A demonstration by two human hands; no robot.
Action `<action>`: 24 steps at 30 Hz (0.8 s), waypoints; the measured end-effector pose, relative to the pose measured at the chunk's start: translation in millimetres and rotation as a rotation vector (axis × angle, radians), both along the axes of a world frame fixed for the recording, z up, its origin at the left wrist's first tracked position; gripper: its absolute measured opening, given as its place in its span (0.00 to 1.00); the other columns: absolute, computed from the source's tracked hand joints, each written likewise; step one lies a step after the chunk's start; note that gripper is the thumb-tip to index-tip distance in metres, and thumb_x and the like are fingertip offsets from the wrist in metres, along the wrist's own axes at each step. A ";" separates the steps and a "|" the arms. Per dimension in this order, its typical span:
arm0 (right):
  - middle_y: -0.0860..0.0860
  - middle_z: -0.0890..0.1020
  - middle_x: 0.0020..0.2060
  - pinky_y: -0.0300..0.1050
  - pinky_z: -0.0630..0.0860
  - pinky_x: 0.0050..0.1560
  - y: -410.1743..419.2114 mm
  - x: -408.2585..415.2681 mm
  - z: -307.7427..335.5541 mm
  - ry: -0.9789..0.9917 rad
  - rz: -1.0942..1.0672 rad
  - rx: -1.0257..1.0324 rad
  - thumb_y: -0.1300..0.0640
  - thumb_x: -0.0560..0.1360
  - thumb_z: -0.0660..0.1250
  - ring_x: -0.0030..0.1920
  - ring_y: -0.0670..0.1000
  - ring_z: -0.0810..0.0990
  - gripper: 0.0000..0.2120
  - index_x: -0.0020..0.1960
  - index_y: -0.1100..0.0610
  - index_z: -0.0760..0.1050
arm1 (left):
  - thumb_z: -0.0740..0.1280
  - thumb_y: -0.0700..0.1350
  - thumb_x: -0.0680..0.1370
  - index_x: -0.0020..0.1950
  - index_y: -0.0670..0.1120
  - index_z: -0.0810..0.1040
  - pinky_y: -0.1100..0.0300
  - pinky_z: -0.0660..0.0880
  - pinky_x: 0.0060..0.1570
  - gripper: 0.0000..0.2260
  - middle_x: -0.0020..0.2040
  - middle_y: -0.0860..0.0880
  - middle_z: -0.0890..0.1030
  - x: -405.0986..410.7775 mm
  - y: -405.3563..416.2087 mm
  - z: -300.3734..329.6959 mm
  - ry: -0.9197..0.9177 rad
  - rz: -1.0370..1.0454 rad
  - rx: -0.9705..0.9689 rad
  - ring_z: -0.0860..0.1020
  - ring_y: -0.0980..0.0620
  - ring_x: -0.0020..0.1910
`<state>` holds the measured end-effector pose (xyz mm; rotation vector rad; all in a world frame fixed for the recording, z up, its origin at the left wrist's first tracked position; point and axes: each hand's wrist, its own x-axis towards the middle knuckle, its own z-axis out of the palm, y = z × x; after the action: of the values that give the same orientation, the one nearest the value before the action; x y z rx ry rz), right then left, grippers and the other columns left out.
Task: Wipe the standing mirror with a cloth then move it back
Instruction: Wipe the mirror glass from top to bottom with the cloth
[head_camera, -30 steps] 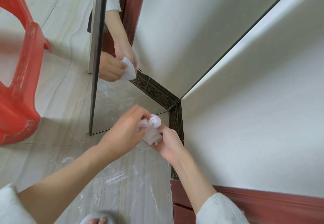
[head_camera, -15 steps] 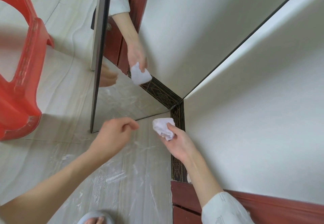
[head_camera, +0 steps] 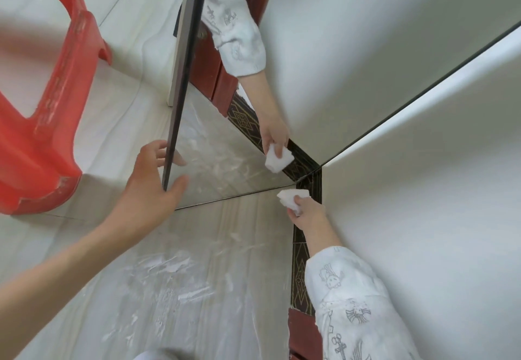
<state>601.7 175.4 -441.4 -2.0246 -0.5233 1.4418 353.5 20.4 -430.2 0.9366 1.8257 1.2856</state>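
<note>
The standing mirror [head_camera: 324, 58] stands on the floor [head_camera: 169, 289], filling twelve o'clock. The left hand [head_camera: 149, 187], fingers spread, reaches around its dark edge; the right hand [head_camera: 308, 214] pinches the white cloth [head_camera: 290, 197] at its bottom corner.

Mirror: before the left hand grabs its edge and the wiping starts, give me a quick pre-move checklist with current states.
1. Cloth held in right hand: ok, folded wad pinched.
2. Left hand at the mirror's dark left edge: ok, fingers open, not yet gripping.
3. Cloth on the glass: not ok, it sits just off the lower right corner.
4. Red stool clear of the mirror: ok, apart on the left.
5. Mirror's footing steady: cannot tell.
6. Glass clean: not ok, whitish smears show, though they may be reflected floor.
</note>
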 end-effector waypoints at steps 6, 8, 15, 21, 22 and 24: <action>0.58 0.75 0.52 0.37 0.72 0.28 23.0 -10.9 -8.4 -0.086 -0.043 -0.176 0.65 0.76 0.61 0.39 0.52 0.74 0.12 0.59 0.59 0.71 | 0.60 0.47 0.78 0.47 0.52 0.64 0.65 0.67 0.36 0.04 0.41 0.61 0.74 3.2 5.0 4.0 0.097 -0.008 -0.021 0.74 0.58 0.40; 0.54 0.73 0.41 0.37 0.67 0.23 28.2 -20.6 -6.1 -0.030 0.014 -0.228 0.61 0.79 0.54 0.32 0.50 0.68 0.06 0.49 0.57 0.70 | 0.60 0.46 0.79 0.48 0.48 0.65 0.67 0.66 0.36 0.04 0.41 0.62 0.74 1.7 6.4 1.3 0.137 -0.012 -0.037 0.73 0.59 0.39; 0.55 0.62 0.18 0.37 0.65 0.24 44.8 -18.4 38.0 0.076 0.196 0.130 0.64 0.61 0.58 0.21 0.44 0.65 0.17 0.34 0.50 0.50 | 0.58 0.46 0.79 0.47 0.50 0.62 0.67 0.65 0.36 0.05 0.42 0.65 0.72 -5.7 9.2 -3.1 0.125 -0.077 -0.108 0.71 0.65 0.40; 0.51 0.71 0.35 0.35 0.63 0.20 50.4 -13.6 58.6 -0.143 -0.118 0.495 0.61 0.75 0.57 0.28 0.47 0.66 0.05 0.41 0.54 0.67 | 0.58 0.46 0.79 0.46 0.51 0.61 0.60 0.65 0.38 0.06 0.47 0.60 0.73 -4.9 9.7 -2.2 0.099 -0.087 -0.111 0.70 0.65 0.39; 0.52 0.71 0.39 0.33 0.70 0.28 45.9 -15.4 54.9 -0.161 -0.109 0.449 0.61 0.76 0.59 0.32 0.49 0.67 0.03 0.45 0.54 0.66 | 0.58 0.46 0.79 0.46 0.51 0.61 0.60 0.65 0.38 0.06 0.46 0.60 0.73 -5.4 10.0 -2.8 0.095 -0.092 -0.109 0.70 0.64 0.39; 0.55 0.72 0.44 0.26 0.69 0.44 25.7 -12.2 26.7 -0.236 0.048 0.330 0.59 0.77 0.60 0.41 0.51 0.69 0.04 0.51 0.53 0.66 | 0.58 0.46 0.79 0.46 0.52 0.61 0.60 0.66 0.37 0.06 0.44 0.63 0.72 -7.1 10.1 -4.3 0.092 -0.103 -0.108 0.71 0.64 0.39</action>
<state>589.5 201.1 -414.8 -1.9308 -0.8547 1.0640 346.4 30.5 -434.5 1.0313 1.8718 1.0870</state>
